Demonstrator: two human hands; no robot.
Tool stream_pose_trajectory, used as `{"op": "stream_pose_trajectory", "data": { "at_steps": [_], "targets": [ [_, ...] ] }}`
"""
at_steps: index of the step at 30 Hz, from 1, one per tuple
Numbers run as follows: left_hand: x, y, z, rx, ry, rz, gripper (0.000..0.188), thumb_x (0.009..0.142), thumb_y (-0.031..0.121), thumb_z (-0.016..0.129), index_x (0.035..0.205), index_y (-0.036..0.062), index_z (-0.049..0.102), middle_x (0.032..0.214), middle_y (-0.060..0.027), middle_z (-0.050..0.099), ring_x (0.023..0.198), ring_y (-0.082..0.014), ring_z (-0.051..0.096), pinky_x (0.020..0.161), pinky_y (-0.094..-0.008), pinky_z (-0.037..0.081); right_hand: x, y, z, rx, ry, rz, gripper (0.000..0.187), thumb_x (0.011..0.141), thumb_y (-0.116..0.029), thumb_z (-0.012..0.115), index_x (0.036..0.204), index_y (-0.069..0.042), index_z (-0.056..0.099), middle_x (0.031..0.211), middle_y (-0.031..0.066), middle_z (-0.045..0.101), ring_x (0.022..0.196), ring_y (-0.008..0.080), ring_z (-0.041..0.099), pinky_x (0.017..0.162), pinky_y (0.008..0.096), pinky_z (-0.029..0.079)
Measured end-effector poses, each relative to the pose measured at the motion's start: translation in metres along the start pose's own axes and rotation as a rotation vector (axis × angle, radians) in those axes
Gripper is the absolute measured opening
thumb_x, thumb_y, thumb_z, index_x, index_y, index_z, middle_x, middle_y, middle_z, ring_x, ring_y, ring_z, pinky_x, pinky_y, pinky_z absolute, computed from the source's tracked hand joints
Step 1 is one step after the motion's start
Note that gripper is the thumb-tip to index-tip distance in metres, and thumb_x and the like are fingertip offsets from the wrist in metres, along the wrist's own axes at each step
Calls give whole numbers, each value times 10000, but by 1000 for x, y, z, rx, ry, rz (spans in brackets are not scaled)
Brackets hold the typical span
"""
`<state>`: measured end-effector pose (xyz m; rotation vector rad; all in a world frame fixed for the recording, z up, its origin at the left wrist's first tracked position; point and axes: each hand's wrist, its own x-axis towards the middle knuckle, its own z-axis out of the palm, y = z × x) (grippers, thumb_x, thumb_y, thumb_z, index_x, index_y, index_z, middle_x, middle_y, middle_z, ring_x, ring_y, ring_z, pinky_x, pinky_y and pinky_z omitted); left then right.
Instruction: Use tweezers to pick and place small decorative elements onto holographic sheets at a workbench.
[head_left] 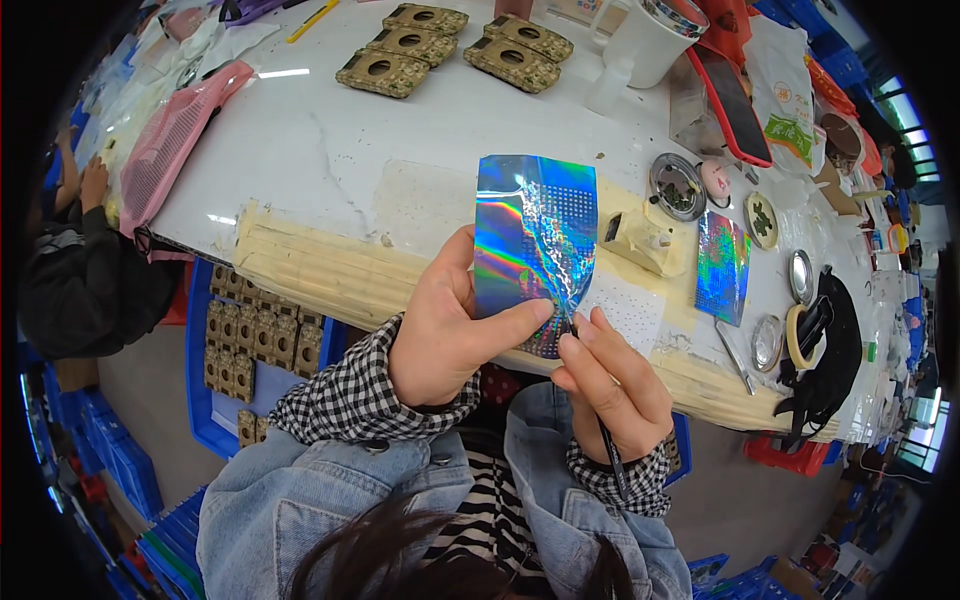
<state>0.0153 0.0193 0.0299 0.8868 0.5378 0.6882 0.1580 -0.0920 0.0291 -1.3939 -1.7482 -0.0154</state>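
Observation:
My left hand [440,325] is closed on a shiny rainbow-coloured foil sheet [510,220], its thumb pressing near the lower edge. Rows of small dots cover part of the sheet, which is creased down the middle. Pinched in my right hand [620,390] is a slim black tool that looks like tweezers [611,450], its tip against the bottom of the sheet. Just beyond the sheet, on the table, sits a small cream block [645,240]. A white dotted sheet [625,312] lies partly behind my right fingers.
Several camouflage tank hulls [400,50] stand at the back, and more lie in a blue crate [205,400] below. Rightward are a second foil sheet [722,265], a metal dish [678,185], a silver tool [735,358], a phone [728,105] and a white mug [640,45]. A pink basket [180,145] stands left.

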Motion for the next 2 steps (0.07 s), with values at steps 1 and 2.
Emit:
{"op": "stream_pose_trajectory", "data": {
  "at_steps": [1, 2],
  "targets": [
    [0, 0, 0, 2, 3, -2, 498, 840, -41, 635, 1269, -10, 385, 1158, -100, 591, 1054, -145, 582, 913, -296, 473, 0, 0, 1, -1, 9, 7, 346, 726, -27, 763, 1061, 0, 682, 1066, 161, 637, 992, 291, 650, 886, 430, 550],
    [0, -1, -1, 3, 5, -1, 498, 840, -41, 635, 1269, -10, 385, 1158, -100, 591, 1054, -145, 582, 913, -296, 473, -1, -1, 0, 8, 8, 20, 350, 729, -19, 760, 1070, -5, 680, 1072, 157, 638, 995, 297, 649, 888, 431, 548]
  ]
}}
